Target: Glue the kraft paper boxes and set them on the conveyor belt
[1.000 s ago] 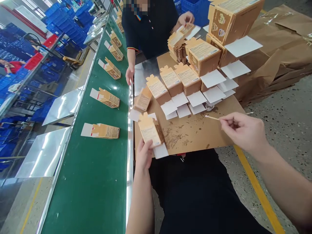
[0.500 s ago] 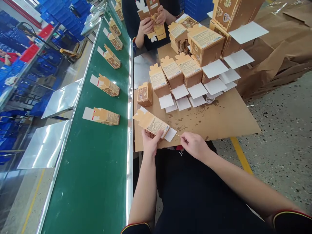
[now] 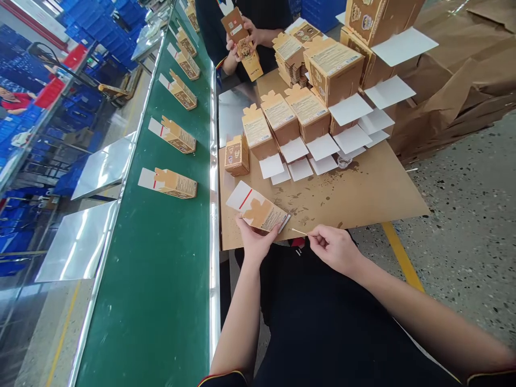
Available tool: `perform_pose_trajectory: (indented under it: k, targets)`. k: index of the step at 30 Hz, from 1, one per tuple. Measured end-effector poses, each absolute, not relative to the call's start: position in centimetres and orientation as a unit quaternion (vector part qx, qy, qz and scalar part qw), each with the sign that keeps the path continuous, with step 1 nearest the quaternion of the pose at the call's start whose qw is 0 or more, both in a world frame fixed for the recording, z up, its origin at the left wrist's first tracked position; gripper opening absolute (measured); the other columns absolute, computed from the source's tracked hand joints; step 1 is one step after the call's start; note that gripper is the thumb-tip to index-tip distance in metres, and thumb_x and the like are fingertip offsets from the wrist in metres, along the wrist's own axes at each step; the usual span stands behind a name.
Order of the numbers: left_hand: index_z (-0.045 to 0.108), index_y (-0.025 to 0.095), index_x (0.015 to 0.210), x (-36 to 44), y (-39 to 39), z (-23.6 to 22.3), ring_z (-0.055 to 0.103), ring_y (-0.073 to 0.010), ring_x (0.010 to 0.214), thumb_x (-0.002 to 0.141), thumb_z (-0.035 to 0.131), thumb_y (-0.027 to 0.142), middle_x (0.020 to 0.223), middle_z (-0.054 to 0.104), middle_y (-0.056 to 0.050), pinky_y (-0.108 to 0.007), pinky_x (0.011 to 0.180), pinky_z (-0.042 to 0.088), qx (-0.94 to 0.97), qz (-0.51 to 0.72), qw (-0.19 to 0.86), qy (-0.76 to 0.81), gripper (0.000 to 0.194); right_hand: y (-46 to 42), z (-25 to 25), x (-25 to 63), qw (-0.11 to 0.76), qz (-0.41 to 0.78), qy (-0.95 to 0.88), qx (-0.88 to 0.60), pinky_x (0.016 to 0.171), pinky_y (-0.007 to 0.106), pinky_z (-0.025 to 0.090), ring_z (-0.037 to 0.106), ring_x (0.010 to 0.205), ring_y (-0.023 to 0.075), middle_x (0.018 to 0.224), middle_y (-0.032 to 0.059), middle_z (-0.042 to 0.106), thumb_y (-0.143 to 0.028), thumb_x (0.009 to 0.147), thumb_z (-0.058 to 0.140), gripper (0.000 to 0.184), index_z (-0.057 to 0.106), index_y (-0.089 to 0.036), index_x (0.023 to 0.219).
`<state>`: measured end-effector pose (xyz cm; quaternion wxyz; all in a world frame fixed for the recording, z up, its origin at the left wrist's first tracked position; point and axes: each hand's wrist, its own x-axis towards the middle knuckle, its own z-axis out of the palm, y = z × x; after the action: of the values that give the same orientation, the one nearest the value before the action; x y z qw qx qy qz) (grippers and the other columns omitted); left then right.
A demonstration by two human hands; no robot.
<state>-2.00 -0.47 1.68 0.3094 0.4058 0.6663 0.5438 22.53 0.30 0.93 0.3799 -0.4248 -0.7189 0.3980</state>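
Observation:
My left hand (image 3: pixel 258 243) is closed round a printed brown carton (image 3: pixel 268 215) above the near edge of the cardboard sheet. The carton tilts, and its white end flap with a red stripe (image 3: pixel 241 200) points up and left. In my right hand (image 3: pixel 334 248) a thin cotton swab (image 3: pixel 299 231) is pinched, its pale tip toward the carton but apart from it. Behind the carton stands a small closed-looking brown box (image 3: pixel 237 156). Rows of cartons (image 3: pixel 258 129) with white flaps sticking out stand stacked farther back. A small clear dish (image 3: pixel 344 160) sits beside their flaps.
A green conveyor belt (image 3: pixel 153 269) runs along the left, carrying a line of cartons (image 3: pixel 177 184). Wet-looking spots mark the cardboard sheet (image 3: pixel 374 188). Across the table, another person's hands (image 3: pixel 244 40) hold a carton blank. Brown paper (image 3: pixel 455 102) lies at the right.
In my left hand the carton has turned, and its red-striped white flap now shows. My right hand has drawn back to the right with the swab. The other person's carton blank has tilted.

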Motion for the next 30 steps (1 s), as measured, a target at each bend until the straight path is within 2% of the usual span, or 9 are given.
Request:
perform_pose_trajectory:
  k: [6, 14, 17, 21, 26, 30]
  targets:
    - [0.046, 0.029, 0.127, -1.6, -1.2, 0.7, 0.076, -0.03, 0.123, 0.063, 0.109, 0.043, 0.131, 0.067, -0.01, -0.046, 0.107, 0.065, 0.432, 0.509, 0.248, 0.702, 0.091, -0.3, 1.8, 24.0, 0.389, 0.425, -0.676, -0.459, 0.052, 0.024, 0.045, 0.049, 0.05, 0.0113, 0.061, -0.0039, 0.059, -0.022, 0.097, 0.063, 0.019, 0.063, -0.024, 0.078]
    - [0.055, 0.03, 0.117, -1.1, -1.2, 0.0, 0.075, -0.0393, 0.131, 0.062, 0.11, 0.035, 0.117, 0.07, -0.011, -0.053, 0.113, 0.062, 0.414, 0.486, 0.276, 0.718, 0.078, -0.9, 2.8, 24.1, 0.389, 0.443, -0.646, -0.484, 0.051, 0.026, 0.046, 0.049, 0.049, 0.012, 0.059, -0.0034, 0.058, -0.034, 0.101, 0.067, 0.027, 0.065, -0.025, 0.076]
    - [0.054, 0.03, 0.116, -1.8, -0.9, 0.2, 0.076, -0.0409, 0.129, 0.059, 0.111, 0.033, 0.114, 0.072, -0.01, -0.053, 0.111, 0.063, 0.406, 0.492, 0.261, 0.725, 0.081, -0.9, 3.0, 24.0, 0.39, 0.449, -0.647, -0.478, 0.051, 0.026, 0.047, 0.051, 0.049, 0.0124, 0.06, -0.0025, 0.06, -0.039, 0.103, 0.068, 0.031, 0.067, -0.025, 0.076]
    - [0.046, 0.031, 0.122, -7.2, -1.3, 1.8, 0.078, -0.0373, 0.124, 0.056, 0.113, 0.039, 0.123, 0.073, -0.01, -0.057, 0.111, 0.064, 0.351, 0.505, 0.181, 0.768, 0.094, -0.8, 3.0, 24.4, 0.402, 0.452, -0.636, -0.479, 0.05, 0.026, 0.047, 0.053, 0.05, 0.0132, 0.06, -0.0016, 0.061, -0.044, 0.104, 0.07, 0.034, 0.068, -0.025, 0.076]
    - [0.036, 0.033, 0.119, -18.3, -3.1, 4.5, 0.071, -0.037, 0.14, 0.05, 0.113, 0.041, 0.142, 0.067, -0.011, -0.065, 0.12, 0.06, 0.28, 0.597, 0.069, 0.749, 0.104, -0.4, 2.8, 25.1, 0.411, 0.455, -0.622, -0.487, 0.049, 0.026, 0.048, 0.055, 0.051, 0.0142, 0.06, -0.0007, 0.063, -0.045, 0.104, 0.072, 0.034, 0.072, -0.025, 0.077]
    - [0.034, 0.033, 0.11, -23.7, -4.3, 5.3, 0.07, -0.0405, 0.14, 0.044, 0.115, 0.04, 0.13, 0.067, -0.006, -0.07, 0.123, 0.057, 0.231, 0.555, 0.093, 0.793, 0.105, 0.2, 2.5, 25.2, 0.404, 0.46, -0.619, -0.492, 0.049, 0.027, 0.05, 0.057, 0.051, 0.015, 0.061, 0.0001, 0.065, -0.053, 0.104, 0.073, 0.038, 0.073, -0.025, 0.078]
